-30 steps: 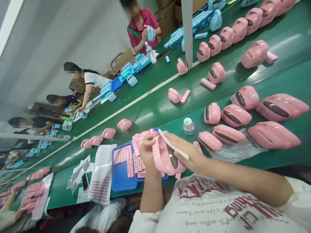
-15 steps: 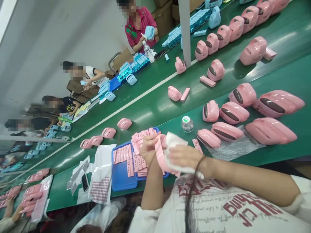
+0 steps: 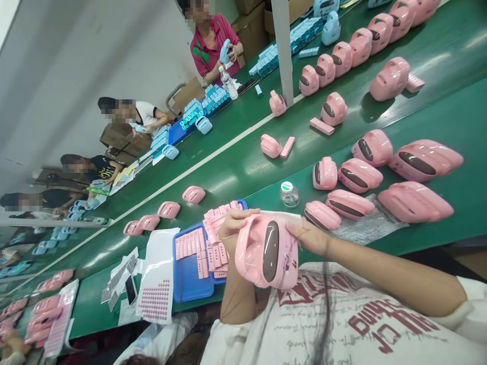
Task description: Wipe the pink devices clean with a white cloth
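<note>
I hold a pink plastic device [image 3: 262, 251] with a dark oval window close to my chest, its window facing me. My left hand [image 3: 232, 228] grips its handle side, fingers curled over the top. My right hand [image 3: 310, 235] holds its right edge, with a white cloth [image 3: 283, 214] pressed behind the device under the fingers. Just left of my hands sits a blue tray [image 3: 188, 276] filled with small pink strips.
Finished pink devices [image 3: 353, 175] lie in a group on the green belt [image 3: 236, 172] to the right, beside a small capped jar [image 3: 289, 194]. Sticker sheets [image 3: 158, 284] lie left of the tray. Other people across the belt handle blue devices. A white post [image 3: 283, 48] stands mid-belt.
My right hand stopped wiping across the device's front and moved to its right side. The device turned so its dark window now faces me.
</note>
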`<state>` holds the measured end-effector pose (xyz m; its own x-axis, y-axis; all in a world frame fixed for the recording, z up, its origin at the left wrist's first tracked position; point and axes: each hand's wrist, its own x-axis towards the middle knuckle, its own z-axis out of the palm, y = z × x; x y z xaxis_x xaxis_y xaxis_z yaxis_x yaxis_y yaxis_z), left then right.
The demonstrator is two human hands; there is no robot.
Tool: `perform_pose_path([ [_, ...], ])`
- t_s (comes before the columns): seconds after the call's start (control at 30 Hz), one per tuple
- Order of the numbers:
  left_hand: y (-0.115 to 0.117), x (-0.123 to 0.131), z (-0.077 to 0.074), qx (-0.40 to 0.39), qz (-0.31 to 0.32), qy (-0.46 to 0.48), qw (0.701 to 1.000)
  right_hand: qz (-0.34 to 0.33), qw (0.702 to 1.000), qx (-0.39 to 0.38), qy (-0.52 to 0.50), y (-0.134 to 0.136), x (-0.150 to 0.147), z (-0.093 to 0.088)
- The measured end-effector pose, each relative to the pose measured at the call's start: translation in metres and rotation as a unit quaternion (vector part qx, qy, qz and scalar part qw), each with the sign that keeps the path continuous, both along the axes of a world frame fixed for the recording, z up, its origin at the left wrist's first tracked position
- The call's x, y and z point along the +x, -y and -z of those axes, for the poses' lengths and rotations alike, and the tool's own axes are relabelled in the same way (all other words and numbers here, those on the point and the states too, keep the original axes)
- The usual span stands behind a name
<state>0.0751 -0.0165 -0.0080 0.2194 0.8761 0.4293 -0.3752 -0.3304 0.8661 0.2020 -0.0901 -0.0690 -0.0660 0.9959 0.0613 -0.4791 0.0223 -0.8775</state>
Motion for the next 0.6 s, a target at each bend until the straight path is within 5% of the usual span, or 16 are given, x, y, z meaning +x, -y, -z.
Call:
perform_pose_path([
  [0.1, -0.001, 0.002, -0.002, 0.019, 0.062, -0.036, 0.997, -0.078, 0.988, -0.025, -0.134, 0.001, -0.008, -0.001],
  [0.2, -0.006, -0.001, -0.004, -0.01, 0.086, -0.099, 0.991, -0.077, 0.974, -0.081, -0.198, 0.008, -0.016, 0.0],
  [0.37, -0.013, -0.018, 0.007, -0.154, 0.016, -0.203, 0.967, 0.034, 0.963, -0.18, -0.2, 0.012, -0.018, 0.01],
  [0.6, 0.03, -0.02, 0.043, -0.195, 0.07, -0.202, 0.957, 0.181, 0.978, -0.082, -0.058, -0.006, -0.004, 0.03],
])
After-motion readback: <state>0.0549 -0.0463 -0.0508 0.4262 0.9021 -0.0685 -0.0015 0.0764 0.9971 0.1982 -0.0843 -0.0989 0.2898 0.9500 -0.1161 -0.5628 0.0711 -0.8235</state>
